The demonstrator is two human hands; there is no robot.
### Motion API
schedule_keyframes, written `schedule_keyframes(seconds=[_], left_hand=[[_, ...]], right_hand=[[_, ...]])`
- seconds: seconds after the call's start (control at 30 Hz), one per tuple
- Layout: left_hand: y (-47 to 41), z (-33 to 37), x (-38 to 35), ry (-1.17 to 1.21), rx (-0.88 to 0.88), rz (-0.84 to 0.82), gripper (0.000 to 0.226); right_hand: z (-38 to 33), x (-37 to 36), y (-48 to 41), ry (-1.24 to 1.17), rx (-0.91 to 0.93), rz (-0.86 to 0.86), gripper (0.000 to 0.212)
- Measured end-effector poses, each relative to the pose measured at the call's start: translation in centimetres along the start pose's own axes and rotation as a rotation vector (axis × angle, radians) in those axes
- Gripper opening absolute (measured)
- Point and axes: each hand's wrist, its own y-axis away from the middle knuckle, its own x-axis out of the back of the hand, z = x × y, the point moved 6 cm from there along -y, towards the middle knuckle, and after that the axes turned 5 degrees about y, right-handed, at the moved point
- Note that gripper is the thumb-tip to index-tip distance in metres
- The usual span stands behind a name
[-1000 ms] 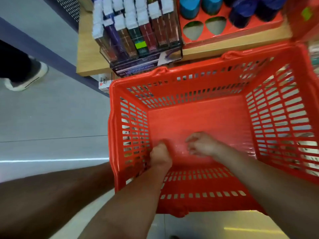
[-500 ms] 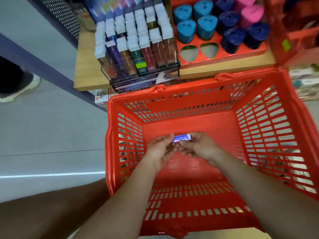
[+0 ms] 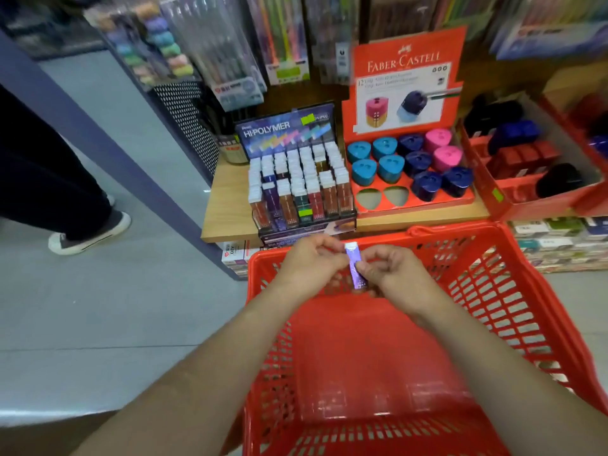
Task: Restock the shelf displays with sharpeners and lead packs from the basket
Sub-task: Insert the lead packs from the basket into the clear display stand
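I hold the purple lead pack (image 3: 355, 266) nearly upright over the far rim of the basket (image 3: 526, 281). My left hand (image 3: 309, 263) pinches its white top end and my right hand (image 3: 391, 274) curls round its lower half. Just beyond, at the front edge of the shelf (image 3: 227, 205), the lead display (image 3: 301, 179) stands left of the sharpener tray (image 3: 411, 166), whose two front-left slots (image 3: 383, 196) are open holes.

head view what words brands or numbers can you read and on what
"FABER CASTELL": red sharpener display card.
"12": same card; the small print after it is blurred.
"HI·POLYMER": lead pack display header.
Purple lead pack and hanging packs: print too blurred to read.
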Motion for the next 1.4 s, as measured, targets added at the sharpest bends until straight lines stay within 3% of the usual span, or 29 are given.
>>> schedule_keyframes(seconds=[0.1, 0.23, 0.33, 0.53, 0.83, 1.0, 1.17, 1.4], left_hand=[[0.8, 3.8, 1.2, 0.016, -0.017, -0.147, 0.007], [1.3, 7.1, 4.2, -0.177, -0.086, -0.177, 0.002], [0.8, 9.6, 7.8, -0.243, -0.157, -0.079, 0.005], [-2.1, 12.4, 15.4, -0.361, -0.274, 0.222, 0.007], [-3.2, 13.2, 14.6, -0.764, -0.414, 0.244, 0.009], [-3.0, 12.7, 14.2, -0.891, -0.452, 0.231, 0.014], [-2.9, 11.9, 11.7, -1.165, -0.57, 0.171, 0.02], [-4.2, 10.6, 11.3, -1.168, -0.566, 0.263, 0.012]], right_hand=[[-2.3, -0.5, -0.1, 0.091, 0.077, -0.032, 0.02], [-5.4, -1.6, -0.2, 0.168, 0.21, -0.049, 0.019], [-6.7, -2.0, -0.8, 0.102, 0.258, -0.01, 0.022], [-4.9, 0.8, -2.8, 0.148, 0.195, 0.255, 0.037], [-4.4, 1.0, -5.0, 0.121, 0.126, 0.257, 0.038], [-4.7, 1.4, -5.1, 0.19, 0.097, 0.26, 0.038], [-5.1, 1.3, -5.0, 0.265, 0.068, 0.239, 0.046], [-5.5, 1.4, -4.8, 0.315, 0.062, 0.237, 0.045]])
